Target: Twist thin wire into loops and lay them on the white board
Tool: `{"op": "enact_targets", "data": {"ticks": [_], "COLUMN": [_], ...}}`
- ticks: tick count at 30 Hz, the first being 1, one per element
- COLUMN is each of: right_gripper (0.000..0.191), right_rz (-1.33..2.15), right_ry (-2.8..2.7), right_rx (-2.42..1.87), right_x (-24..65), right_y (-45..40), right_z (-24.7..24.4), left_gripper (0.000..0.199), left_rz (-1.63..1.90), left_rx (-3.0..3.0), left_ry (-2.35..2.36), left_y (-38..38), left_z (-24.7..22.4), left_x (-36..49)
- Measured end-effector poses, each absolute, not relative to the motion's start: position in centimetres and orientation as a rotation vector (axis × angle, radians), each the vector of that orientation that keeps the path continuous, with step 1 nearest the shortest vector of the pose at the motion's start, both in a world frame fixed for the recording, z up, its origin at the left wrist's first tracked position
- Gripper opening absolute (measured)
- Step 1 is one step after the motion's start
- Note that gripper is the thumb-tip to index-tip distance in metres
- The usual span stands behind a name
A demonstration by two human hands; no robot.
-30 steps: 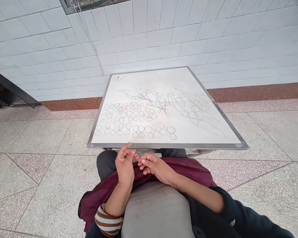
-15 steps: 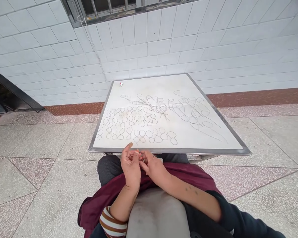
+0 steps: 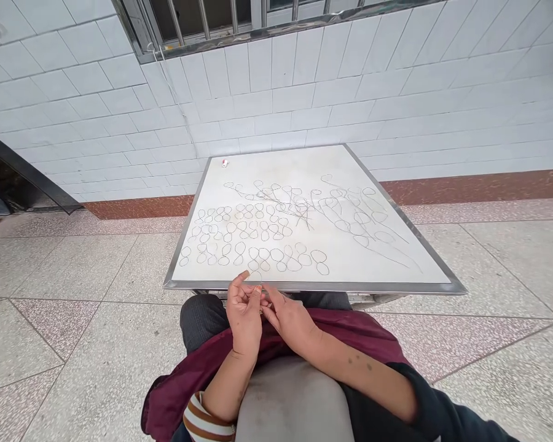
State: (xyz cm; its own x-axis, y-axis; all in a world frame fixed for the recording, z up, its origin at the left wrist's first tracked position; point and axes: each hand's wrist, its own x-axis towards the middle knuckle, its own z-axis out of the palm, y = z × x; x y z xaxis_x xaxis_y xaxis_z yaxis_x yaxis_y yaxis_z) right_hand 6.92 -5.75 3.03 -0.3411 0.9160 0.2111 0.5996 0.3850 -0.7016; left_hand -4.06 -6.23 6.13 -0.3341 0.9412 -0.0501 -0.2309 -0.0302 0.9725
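Just past the table's near edge, my left hand [image 3: 245, 316] pinches a thin wire loop [image 3: 255, 272] between thumb and fingers. Pressed close beside it, my right hand [image 3: 292, 322] has its thumb and fingers closed at the same spot, seemingly on the wire's lower end, which the fingers mostly hide. On the white table [image 3: 276, 156] beyond lie several wire figure-eight shapes [image 3: 322, 262] in rows at the left and front. Longer looped wires [image 3: 364, 218] with straight tails spread over the middle and right.
A grey metal rim [image 3: 313, 286] borders the table. A small red-and-white object [image 3: 225, 163] sits at its far left corner. Behind stands a white tiled wall [image 3: 281, 116] with a barred window [image 3: 235, 18]. My knee [image 3: 203, 319] is under the near edge.
The view has tilted up slightly, so the table and hands appear a little lower. Both hands stay together at the wire, with only small finger shifts.
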Motion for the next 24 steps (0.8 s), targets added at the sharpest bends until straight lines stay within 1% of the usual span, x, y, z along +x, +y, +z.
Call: {"op": "enact_targets", "data": {"ticks": [2,3,5,7,8,10,14,19,22,24], "right_gripper": [0.049,0.051,0.051,0.055,0.058,0.064,0.064,0.065,0.058,0.057], "right_rz": [0.838,0.972,1.349,1.744,1.898,2.085,2.156,2.222,2.225,2.256], "right_ry": [-1.974,-1.908,-1.725,-1.506,-1.422,-1.326,-1.238,-1.254,-1.249,-1.206], "right_rx": [-1.14,-1.06,-0.905,-0.715,-0.606,-0.422,-0.231,-0.135,-0.119,-0.092], "right_x": [7.9,8.5,9.7,10.5,10.8,11.2,11.3,11.3,11.1,11.0], "right_y": [-5.4,-5.1,-4.5,-3.8,-3.5,-3.1,-2.9,-2.8,-2.8,-2.8], "right_z": [3.4,3.7,4.2,4.4,4.3,4.0,3.3,3.2,3.1,2.9], "left_gripper": [0.049,0.055,0.068,0.079,0.083,0.088,0.094,0.097,0.095,0.091], "left_rz": [1.506,1.48,1.411,1.298,1.233,1.12,0.977,0.876,0.882,0.872], "left_rx": [0.847,0.853,0.876,0.893,0.893,0.885,0.87,0.819,0.761,0.723], "left_ry": [1.212,1.178,1.121,1.064,1.037,1.006,1.025,1.046,1.071,1.056], "left_y": [-6.6,-6.8,-7.2,-7.6,-7.7,-7.9,-7.9,-8.0,-7.9,-7.9], "left_z": [6.5,6.7,7.3,7.8,8.1,8.6,9.6,10.4,10.4,10.3], "left_x": [-4.4,-4.5,-4.9,-5.2,-5.3,-5.7,-6.2,-6.0,-5.8,-5.8]}}
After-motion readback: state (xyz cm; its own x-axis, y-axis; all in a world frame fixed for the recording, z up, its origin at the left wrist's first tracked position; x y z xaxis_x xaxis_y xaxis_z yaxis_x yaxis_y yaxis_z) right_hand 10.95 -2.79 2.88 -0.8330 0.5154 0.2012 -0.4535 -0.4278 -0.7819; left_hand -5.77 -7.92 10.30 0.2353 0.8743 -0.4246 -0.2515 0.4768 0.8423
